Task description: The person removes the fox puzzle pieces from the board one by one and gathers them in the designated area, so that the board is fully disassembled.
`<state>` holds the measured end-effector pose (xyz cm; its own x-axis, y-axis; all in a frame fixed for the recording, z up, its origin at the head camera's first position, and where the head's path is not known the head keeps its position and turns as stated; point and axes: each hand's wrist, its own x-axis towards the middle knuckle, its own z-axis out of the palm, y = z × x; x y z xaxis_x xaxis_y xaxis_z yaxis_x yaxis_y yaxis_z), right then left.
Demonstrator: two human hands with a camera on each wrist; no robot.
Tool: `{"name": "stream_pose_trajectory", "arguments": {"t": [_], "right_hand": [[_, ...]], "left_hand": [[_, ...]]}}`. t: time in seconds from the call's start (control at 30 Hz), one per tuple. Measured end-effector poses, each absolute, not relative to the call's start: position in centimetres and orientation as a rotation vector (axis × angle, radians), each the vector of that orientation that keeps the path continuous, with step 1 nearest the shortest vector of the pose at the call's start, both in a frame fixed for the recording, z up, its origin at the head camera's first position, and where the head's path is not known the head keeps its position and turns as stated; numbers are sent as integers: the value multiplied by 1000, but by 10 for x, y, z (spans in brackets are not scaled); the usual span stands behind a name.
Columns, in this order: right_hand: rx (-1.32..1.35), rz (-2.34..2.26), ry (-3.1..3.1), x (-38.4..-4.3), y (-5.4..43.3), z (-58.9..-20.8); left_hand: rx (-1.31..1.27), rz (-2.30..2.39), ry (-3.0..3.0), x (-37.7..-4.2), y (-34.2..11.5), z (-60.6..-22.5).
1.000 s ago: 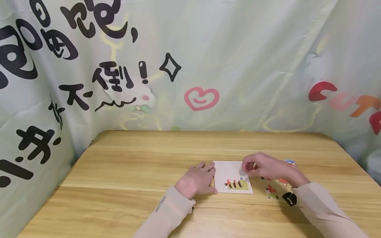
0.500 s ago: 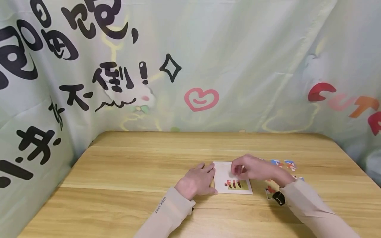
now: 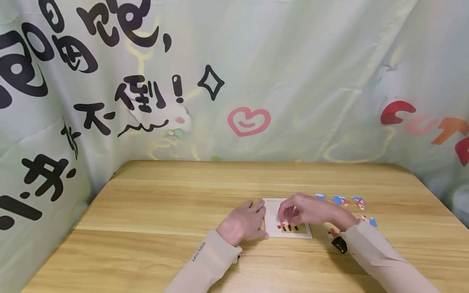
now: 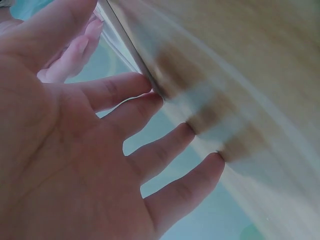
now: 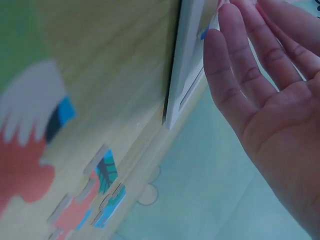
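A white puzzle board (image 3: 272, 217) lies on the table, with joined yellow and red striped puzzle pieces (image 3: 293, 228) along its lower right part. My left hand (image 3: 242, 221) rests flat beside the board with spread fingers; in the left wrist view its fingertips (image 4: 187, 129) reach the board's edge and the tabletop. Over the board, my right hand (image 3: 304, 208) bends its fingers down and pinches a puzzle piece close above the striped ones. That piece is mostly hidden by the fingers. The right wrist view shows the right fingers (image 5: 240, 65) reaching over the board's rim (image 5: 175, 107).
Several loose puzzle pieces (image 3: 358, 202) lie right of the board, some partly behind the right forearm. In the right wrist view, red and blue-green pieces (image 5: 107, 170) lie on the wooden table (image 3: 165, 203). A printed curtain (image 3: 293, 81) hangs behind the table.
My right hand has moved left over the board, then lowered towards the striped pieces. More loose pieces at the right have come into sight. The left hand has stayed in place.
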<state>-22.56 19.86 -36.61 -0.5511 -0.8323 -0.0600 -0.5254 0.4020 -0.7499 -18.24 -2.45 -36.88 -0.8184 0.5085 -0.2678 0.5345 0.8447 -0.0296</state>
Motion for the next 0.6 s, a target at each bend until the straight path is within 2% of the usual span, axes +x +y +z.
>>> {"name": "stream_pose_trajectory", "arguments": {"t": [0.6], "right_hand": [[-1196, -854, 2288, -225, 192, -377]], "left_hand": [[830, -198, 2767, -183, -24, -369]]}}
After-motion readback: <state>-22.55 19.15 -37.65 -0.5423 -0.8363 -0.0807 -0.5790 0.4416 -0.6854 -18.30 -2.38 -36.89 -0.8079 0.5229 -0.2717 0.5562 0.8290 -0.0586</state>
